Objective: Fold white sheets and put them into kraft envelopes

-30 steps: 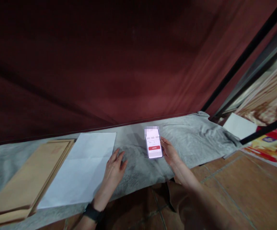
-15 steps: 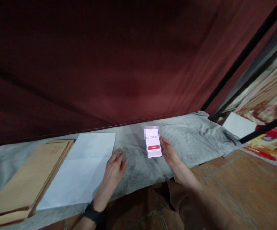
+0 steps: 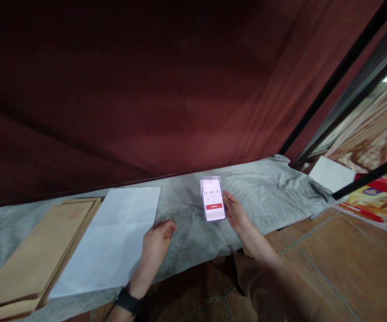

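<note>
A smartphone (image 3: 214, 212) with a lit screen shows a timer reading 00:00:01 above a red button. My right hand (image 3: 235, 211) holds it by its right edge, over the grey cloth. To the left, my left hand (image 3: 158, 241) hovers by the right edge of the white paper (image 3: 119, 228); its fingers are curled in, with nothing seen in them. The paper lies flat with a faint crease across it. Beside it rests a stack of brown paper envelopes (image 3: 42, 250).
A grey fleecy cloth (image 3: 257, 188) covers the narrow surface. Dark red fabric (image 3: 180, 112) rises behind it. On the right are a black metal bar (image 3: 341, 80), a white sheet (image 3: 332, 173) and a red and yellow printed package (image 3: 377, 203), over a tiled floor (image 3: 317, 259).
The fingers of my left hand, spread half a second ago, have curled in. The timer on the phone went from 00:00:00 to 00:00:01. My right hand has stayed on the phone.
</note>
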Demonstrator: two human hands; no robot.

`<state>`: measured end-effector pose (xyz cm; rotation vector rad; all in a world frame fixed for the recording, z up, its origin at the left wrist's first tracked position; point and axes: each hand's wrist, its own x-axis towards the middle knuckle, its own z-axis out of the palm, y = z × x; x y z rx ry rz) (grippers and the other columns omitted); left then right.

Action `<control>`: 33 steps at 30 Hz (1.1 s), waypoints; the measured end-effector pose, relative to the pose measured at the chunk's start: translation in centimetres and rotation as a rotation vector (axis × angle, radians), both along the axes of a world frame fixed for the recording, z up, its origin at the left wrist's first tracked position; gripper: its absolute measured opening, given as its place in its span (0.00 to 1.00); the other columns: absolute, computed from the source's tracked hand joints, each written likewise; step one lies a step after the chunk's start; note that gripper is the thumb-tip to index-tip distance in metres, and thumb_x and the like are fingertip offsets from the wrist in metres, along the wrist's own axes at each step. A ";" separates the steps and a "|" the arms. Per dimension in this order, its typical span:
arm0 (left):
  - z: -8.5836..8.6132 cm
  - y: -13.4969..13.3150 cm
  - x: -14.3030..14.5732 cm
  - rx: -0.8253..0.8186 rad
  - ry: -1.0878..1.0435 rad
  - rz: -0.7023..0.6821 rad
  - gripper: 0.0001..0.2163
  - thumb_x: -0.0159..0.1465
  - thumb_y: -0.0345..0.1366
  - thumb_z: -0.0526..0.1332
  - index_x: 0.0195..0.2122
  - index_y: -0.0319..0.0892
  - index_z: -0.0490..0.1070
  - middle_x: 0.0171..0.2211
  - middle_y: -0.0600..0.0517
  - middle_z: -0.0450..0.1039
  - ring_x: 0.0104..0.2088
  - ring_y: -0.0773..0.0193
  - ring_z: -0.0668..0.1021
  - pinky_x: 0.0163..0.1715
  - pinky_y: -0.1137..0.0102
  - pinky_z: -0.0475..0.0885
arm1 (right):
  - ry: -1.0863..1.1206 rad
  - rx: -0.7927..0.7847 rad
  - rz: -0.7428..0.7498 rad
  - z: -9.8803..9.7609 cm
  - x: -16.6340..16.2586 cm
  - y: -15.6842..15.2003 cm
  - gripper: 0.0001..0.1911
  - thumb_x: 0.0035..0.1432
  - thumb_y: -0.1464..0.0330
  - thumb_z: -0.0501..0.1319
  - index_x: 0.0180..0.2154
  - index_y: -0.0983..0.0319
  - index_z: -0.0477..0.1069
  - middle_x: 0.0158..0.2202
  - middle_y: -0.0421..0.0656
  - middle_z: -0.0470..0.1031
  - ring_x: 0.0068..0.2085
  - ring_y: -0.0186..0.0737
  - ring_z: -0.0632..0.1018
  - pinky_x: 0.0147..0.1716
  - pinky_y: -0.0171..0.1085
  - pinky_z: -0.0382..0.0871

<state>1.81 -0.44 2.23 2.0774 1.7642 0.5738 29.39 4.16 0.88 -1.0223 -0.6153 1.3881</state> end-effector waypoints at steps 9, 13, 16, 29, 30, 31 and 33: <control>0.7 -0.5 0.4 -0.004 -0.142 0.046 0.13 0.60 0.28 0.50 0.26 0.46 0.71 0.23 0.56 0.74 0.26 0.65 0.76 0.27 0.73 0.64 | -0.006 -0.008 -0.005 -0.1 0.0 0.1 0.11 0.54 0.62 0.69 0.40 0.55 0.77 0.36 0.38 0.83 0.35 0.42 0.82 0.36 0.40 0.77; 1.1 -0.4 0.1 0.006 -0.120 0.063 0.14 0.63 0.32 0.48 0.29 0.46 0.73 0.26 0.55 0.76 0.29 0.62 0.78 0.30 0.71 0.67 | 0.004 -0.008 -0.007 0.2 0.3 0.2 0.12 0.53 0.62 0.70 0.40 0.56 0.76 0.35 0.37 0.83 0.34 0.41 0.81 0.35 0.39 0.76; 1.2 -0.2 -0.5 0.120 -0.083 0.114 0.14 0.67 0.39 0.49 0.38 0.46 0.74 0.37 0.52 0.81 0.35 0.60 0.80 0.36 0.70 0.69 | -0.009 0.003 -0.002 0.5 0.8 0.2 0.14 0.52 0.62 0.70 0.41 0.57 0.76 0.36 0.37 0.83 0.35 0.41 0.81 0.36 0.38 0.76; 1.4 0.3 -2.2 0.087 -0.077 0.365 0.20 0.71 0.46 0.46 0.28 0.44 0.70 0.21 0.52 0.72 0.24 0.62 0.74 0.27 0.71 0.61 | -0.030 -0.008 -0.040 1.0 2.1 0.2 0.15 0.51 0.62 0.70 0.42 0.57 0.77 0.36 0.40 0.84 0.35 0.44 0.81 0.33 0.39 0.74; 1.6 0.3 -2.3 0.084 -0.067 0.379 0.20 0.71 0.45 0.46 0.28 0.44 0.69 0.21 0.52 0.72 0.23 0.62 0.73 0.27 0.71 0.61 | -0.029 -0.012 -0.053 1.0 2.2 0.3 0.15 0.51 0.62 0.70 0.41 0.57 0.77 0.36 0.40 0.84 0.34 0.43 0.81 0.33 0.39 0.74; 1.7 0.4 -2.4 0.081 -0.050 0.395 0.19 0.72 0.45 0.46 0.30 0.44 0.70 0.22 0.52 0.72 0.24 0.62 0.73 0.28 0.71 0.61 | -0.028 -0.013 -0.057 1.0 2.2 0.3 0.15 0.51 0.62 0.70 0.42 0.57 0.76 0.35 0.40 0.84 0.33 0.43 0.81 0.33 0.39 0.74; 1.9 0.6 -2.9 0.073 0.015 0.437 0.18 0.72 0.43 0.44 0.36 0.44 0.72 0.24 0.52 0.74 0.25 0.60 0.74 0.28 0.70 0.61 | -0.028 -0.003 -0.045 0.9 2.4 0.4 0.16 0.51 0.62 0.70 0.43 0.58 0.76 0.35 0.39 0.84 0.33 0.43 0.81 0.33 0.39 0.74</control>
